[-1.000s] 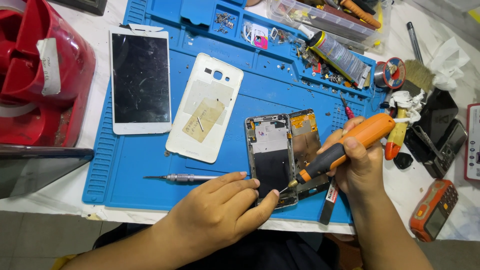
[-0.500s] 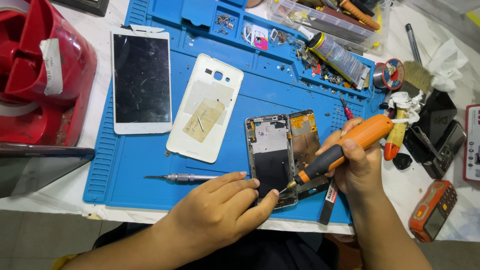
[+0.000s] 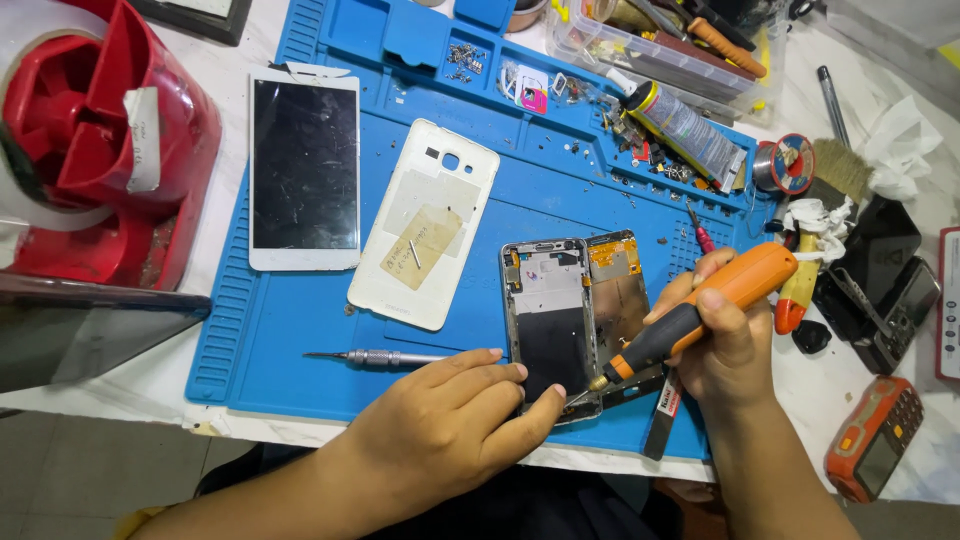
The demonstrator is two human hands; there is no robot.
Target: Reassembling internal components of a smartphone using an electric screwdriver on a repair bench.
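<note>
The right hand (image 3: 722, 345) is closed around an orange-and-black screwdriver (image 3: 690, 318), its fingers wrapped over the handle and the metal tip slanting down to the lower right corner of an opened phone frame (image 3: 552, 320). The left hand (image 3: 445, 430) holds nothing; it lies flat with loosely spread fingers, the fingertips (image 3: 520, 372) pressing on the lower left edge of that frame and the thumb reaching close to the screwdriver tip.

The phone frame lies on a blue work mat (image 3: 300, 330), towards the mat's lower right. Touching the frame's right side is a gold-coloured inner panel (image 3: 618, 290). Left of the frame lies a white back cover (image 3: 425, 235), inside up, with taped patches. Further left again, near the mat's left edge, is a white-bordered screen panel (image 3: 305, 170), face up with a dark, scratched glass. Just left of the left hand's fingers lies a slim metal screwdriver (image 3: 375, 357).

Along the mat's top edge, shallow moulded compartments hold small screws (image 3: 466, 58) and other tiny parts that are too small to tell. Above the mat's top right corner, a clear plastic tray (image 3: 650, 50) holds hand tools, and a grey glue tube (image 3: 685, 130) lies beside it. Left of the mat stands a red object (image 3: 90, 150); right of it lies an orange handheld device (image 3: 872, 438).
</note>
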